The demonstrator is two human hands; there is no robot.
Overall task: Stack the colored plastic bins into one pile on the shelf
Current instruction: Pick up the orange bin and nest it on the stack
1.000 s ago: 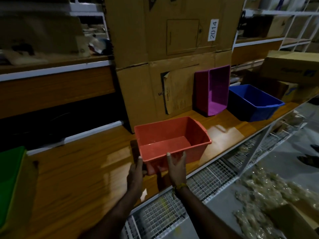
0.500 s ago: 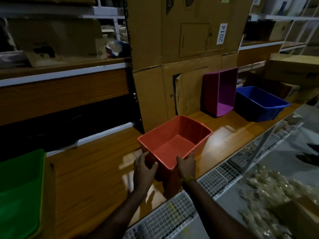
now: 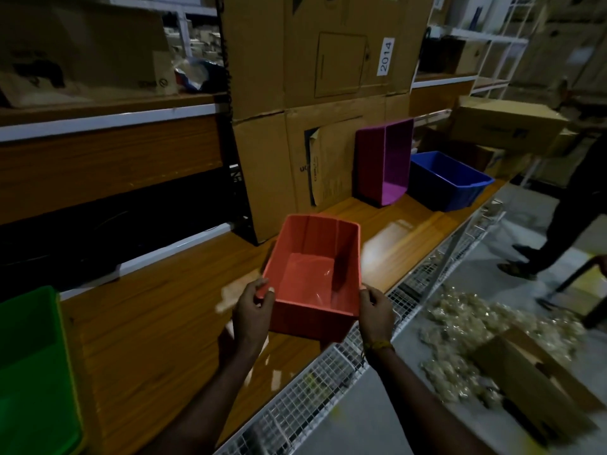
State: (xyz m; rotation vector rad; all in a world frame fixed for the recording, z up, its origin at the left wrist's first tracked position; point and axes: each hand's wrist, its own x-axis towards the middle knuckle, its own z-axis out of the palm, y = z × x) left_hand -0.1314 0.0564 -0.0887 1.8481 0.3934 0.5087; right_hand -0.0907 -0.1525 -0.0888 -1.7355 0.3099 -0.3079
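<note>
Grip: left hand [image 3: 253,311] and right hand [image 3: 376,311] pinch the near corners of the red bin [image 3: 313,277], thumbs over the rim, fingers under or behind the lip. Both closed on plastic.

Held item: red bin, open side up, tilted a little, over the front edge of the shelf [image 3: 157,326]. Whether its base touches the wood cannot be told.

Left of the grip, well apart: green bin [image 3: 29,362], open side up, at the frame edge; a yellow rim shows along its side, possibly another bin beneath.

Beyond the grip, to the right: purple bin [image 3: 384,162], stood on end against the cartons [image 3: 315,103]; blue bin [image 3: 450,180] just beside it, upright.

Below the grip: wire rack [image 3: 328,385]. Right, on the floor: a loose pile of pale clear wrapping and a carton.

Handling note, as judgement: none nested yet. Carry level, keep both corners pinched evenly, line rims up square over the chosen base bin, then lower straight so the tapered walls seat without jamming.

Markings: white label "2014" [image 3: 385,56], read vertically, on the upper carton. Print on the lower carton too blurred to read.
</note>
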